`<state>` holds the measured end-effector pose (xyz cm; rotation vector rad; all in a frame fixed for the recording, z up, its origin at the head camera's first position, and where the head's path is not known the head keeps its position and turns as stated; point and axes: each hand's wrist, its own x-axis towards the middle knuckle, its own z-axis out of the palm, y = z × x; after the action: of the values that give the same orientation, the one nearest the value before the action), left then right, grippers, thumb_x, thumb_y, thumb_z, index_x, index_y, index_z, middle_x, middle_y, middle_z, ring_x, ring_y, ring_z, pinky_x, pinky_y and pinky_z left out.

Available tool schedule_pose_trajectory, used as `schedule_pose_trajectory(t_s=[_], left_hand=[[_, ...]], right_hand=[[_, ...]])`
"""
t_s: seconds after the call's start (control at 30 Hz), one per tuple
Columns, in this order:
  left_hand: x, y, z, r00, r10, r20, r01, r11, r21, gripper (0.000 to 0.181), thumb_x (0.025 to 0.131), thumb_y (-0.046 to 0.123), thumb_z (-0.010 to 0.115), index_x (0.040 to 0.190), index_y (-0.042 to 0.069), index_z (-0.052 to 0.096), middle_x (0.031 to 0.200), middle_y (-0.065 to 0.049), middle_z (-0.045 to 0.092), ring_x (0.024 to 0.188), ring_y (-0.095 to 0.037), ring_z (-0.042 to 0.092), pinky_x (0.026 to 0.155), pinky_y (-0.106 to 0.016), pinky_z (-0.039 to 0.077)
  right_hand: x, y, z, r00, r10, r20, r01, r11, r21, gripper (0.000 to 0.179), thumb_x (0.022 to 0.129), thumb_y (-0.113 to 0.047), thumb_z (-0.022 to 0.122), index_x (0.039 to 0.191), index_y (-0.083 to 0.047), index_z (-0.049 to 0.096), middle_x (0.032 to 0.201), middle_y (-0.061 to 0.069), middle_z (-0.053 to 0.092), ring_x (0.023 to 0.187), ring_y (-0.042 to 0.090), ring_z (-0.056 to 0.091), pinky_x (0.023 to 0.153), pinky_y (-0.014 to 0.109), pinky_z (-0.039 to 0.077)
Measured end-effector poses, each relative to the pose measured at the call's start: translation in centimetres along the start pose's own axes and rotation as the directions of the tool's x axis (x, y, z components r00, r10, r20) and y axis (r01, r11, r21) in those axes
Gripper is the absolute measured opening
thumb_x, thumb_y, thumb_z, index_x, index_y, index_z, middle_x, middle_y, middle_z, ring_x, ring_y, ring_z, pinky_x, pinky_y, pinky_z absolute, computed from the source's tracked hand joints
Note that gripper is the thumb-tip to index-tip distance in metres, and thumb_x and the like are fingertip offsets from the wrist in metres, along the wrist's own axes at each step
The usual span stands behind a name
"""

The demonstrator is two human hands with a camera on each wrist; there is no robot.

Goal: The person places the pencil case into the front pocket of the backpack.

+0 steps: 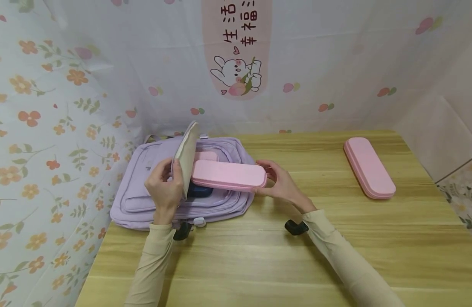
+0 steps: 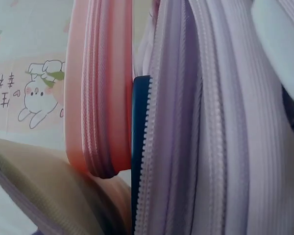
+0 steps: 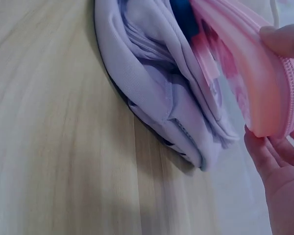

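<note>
A lavender backpack (image 1: 132, 187) lies on the table with its front pocket unzipped. My left hand (image 1: 165, 185) pinches the pocket's raised flap (image 1: 188, 155) and holds it up. In my right hand (image 1: 279, 184) is the right end of a pink zippered pencil case (image 1: 228, 174), thumb on one side and fingers on the other. Its left end reaches over the pocket, close to the flap. Beneath it, a dark blue item (image 1: 199, 191) and another pink item (image 1: 206, 156) sit in the pocket, both partly hidden. The left wrist view shows the case's zipper (image 2: 95, 88) beside the pocket's teeth.
A second pink case (image 1: 369, 167) lies at the right of the wooden table (image 1: 259, 264). A printed cloth (image 1: 316, 64) hangs behind, and a flowered cloth (image 1: 48, 149) stands along the left side, close to the backpack.
</note>
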<state>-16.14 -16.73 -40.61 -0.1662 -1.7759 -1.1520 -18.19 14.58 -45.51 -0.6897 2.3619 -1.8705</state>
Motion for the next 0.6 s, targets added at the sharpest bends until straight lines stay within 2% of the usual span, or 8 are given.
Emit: schedule_pose_trajectory(t_s=[0.1, 0.2, 0.4, 0.6], left_hand=[[-0.1, 0.2, 0.1, 1.000, 0.027, -0.007, -0.027, 1.000, 0.008, 0.009, 0.087, -0.002, 0.071, 0.091, -0.008, 0.076, 0.075, -0.021, 0.073, 0.064, 0.002, 0.059, 0.062, -0.004, 0.049], [-0.2, 0.4, 0.2, 0.999, 0.049, -0.002, -0.049, 0.999, 0.009, 0.009, 0.087, -0.001, 0.071, 0.091, -0.007, 0.076, 0.077, -0.020, 0.074, 0.064, -0.003, 0.060, 0.063, -0.004, 0.049], [-0.3, 0.7, 0.6, 0.998, 0.066, 0.003, -0.066, 0.998, 0.003, 0.011, 0.088, 0.002, 0.071, 0.092, -0.007, 0.076, 0.079, -0.020, 0.075, 0.063, -0.009, 0.062, 0.062, -0.005, 0.048], [-0.5, 0.9, 0.9, 0.998, 0.057, -0.012, -0.057, 0.998, -0.020, 0.011, 0.087, 0.003, 0.071, 0.090, -0.007, 0.076, 0.076, -0.020, 0.074, 0.064, -0.007, 0.061, 0.061, -0.005, 0.048]], right_hand=[[0.4, 0.1, 0.1, 0.999, 0.051, 0.002, -0.051, 0.998, 0.041, 0.079, 0.072, 0.004, 0.087, 0.139, 0.010, 0.046, 0.139, 0.025, 0.054, 0.127, 0.038, 0.056, 0.111, 0.031, 0.047], [0.8, 0.3, 0.3, 0.998, 0.066, -0.003, -0.066, 0.997, 0.051, 0.075, 0.072, 0.003, 0.088, 0.135, 0.010, 0.048, 0.136, 0.026, 0.055, 0.127, 0.038, 0.057, 0.112, 0.035, 0.047], [1.4, 0.2, 1.2, 1.000, 0.015, -0.026, -0.015, 1.000, -0.015, 0.070, 0.070, -0.003, 0.092, 0.130, 0.005, 0.057, 0.129, 0.021, 0.063, 0.122, 0.035, 0.061, 0.112, 0.044, 0.048], [2.2, 0.2, 3.0, 1.000, -0.017, -0.019, 0.016, 0.998, -0.053, 0.071, 0.072, -0.009, 0.092, 0.134, 0.001, 0.058, 0.132, 0.016, 0.064, 0.118, 0.030, 0.062, 0.107, 0.042, 0.052]])
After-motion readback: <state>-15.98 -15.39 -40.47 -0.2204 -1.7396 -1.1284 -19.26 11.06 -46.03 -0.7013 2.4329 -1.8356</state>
